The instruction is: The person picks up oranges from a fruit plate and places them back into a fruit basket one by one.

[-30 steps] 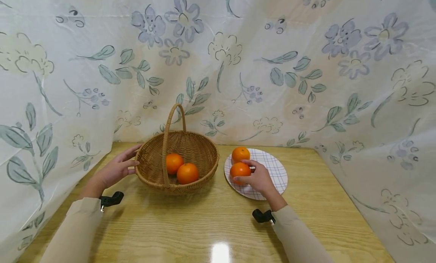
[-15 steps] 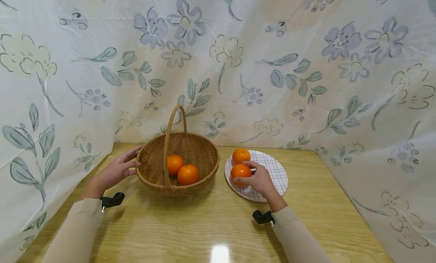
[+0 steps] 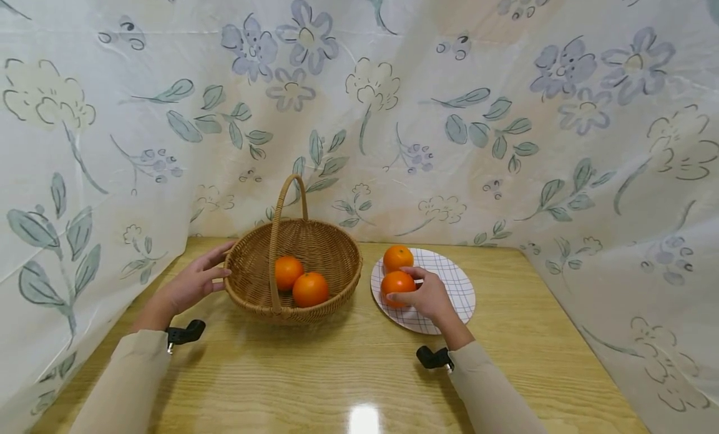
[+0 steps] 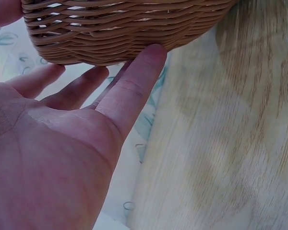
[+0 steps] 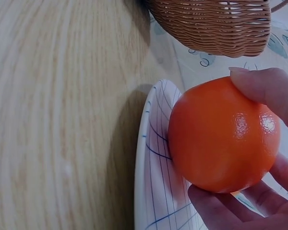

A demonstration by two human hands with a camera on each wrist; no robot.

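Note:
My right hand (image 3: 431,295) grips an orange (image 5: 223,136), thumb on one side and fingers on the other, over the near left part of a round checked plate (image 3: 452,284). Just behind it on the plate sits a second orange (image 3: 398,257). At the left, my left hand (image 3: 193,283) touches the outside of a brown wicker basket (image 3: 331,246) with extended fingers (image 4: 134,86). Two more oranges (image 3: 311,289) lie inside the basket, one partly behind its tall arched handle (image 3: 276,234).
The wooden table (image 3: 314,371) runs back to a hanging floral cloth (image 3: 359,109), which also lines both sides. A strip of table separates the basket from the plate. Each wrist carries a black camera mount (image 3: 432,357).
The whole scene sits slightly lower in the head view than a second ago. Both hands keep the same places on the basket and the orange.

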